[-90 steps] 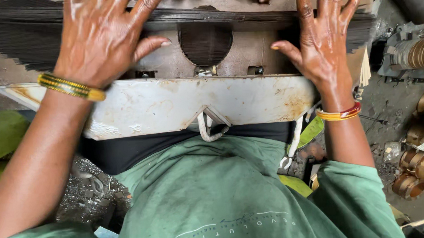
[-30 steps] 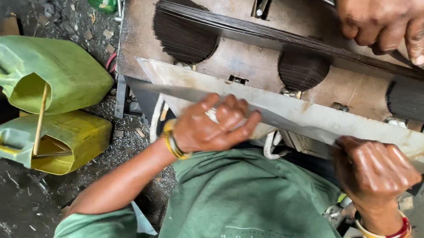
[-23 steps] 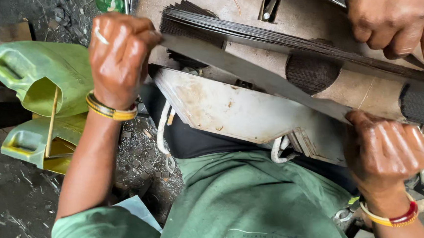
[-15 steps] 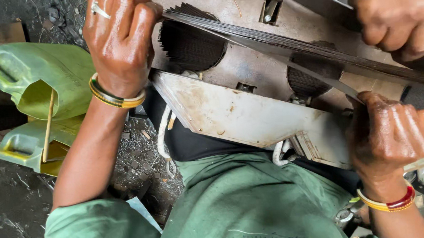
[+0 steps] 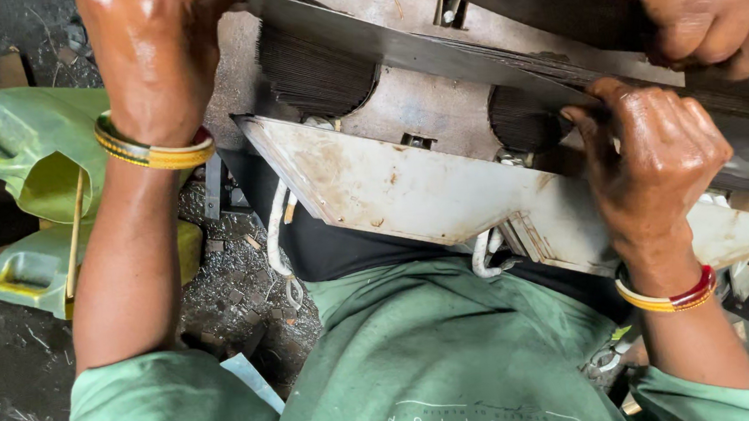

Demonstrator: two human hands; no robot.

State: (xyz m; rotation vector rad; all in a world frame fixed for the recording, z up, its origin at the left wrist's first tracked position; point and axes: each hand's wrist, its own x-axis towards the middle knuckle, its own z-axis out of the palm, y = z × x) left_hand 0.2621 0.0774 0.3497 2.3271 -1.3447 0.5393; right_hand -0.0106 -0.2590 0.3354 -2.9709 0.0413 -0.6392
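Dark, dirty ground covered in little metal bits lies below a rusty brown metal work plate (image 5: 420,112) that sits right over the person's lap. On that plate lies a long thin stack of dark metal strips (image 5: 469,57), running from upper left down to the right.

The left hand (image 5: 153,55) is closed on the stack at its left end. The right hand (image 5: 649,159) is curled tight around the stack near its right end. So both hands grip the same stack, one at each side.

Half a second ago the two hands held it the same way, but now the camera is closer and the stack looks a bit flatter on the plate. A second ago the left hand was lower, at the pale worn metal guard plate (image 5: 408,191) below the work plate. Three seconds ago both hands lay open and flat on the plate. I think this means the person has picked the stack up and is now lining it up.

Another person's hand (image 5: 709,8) is closed on more dark strips at the top right. Two green plastic cans (image 5: 25,171) sit on the ground at the left. White cord loops (image 5: 486,260) hang under the guard plate.
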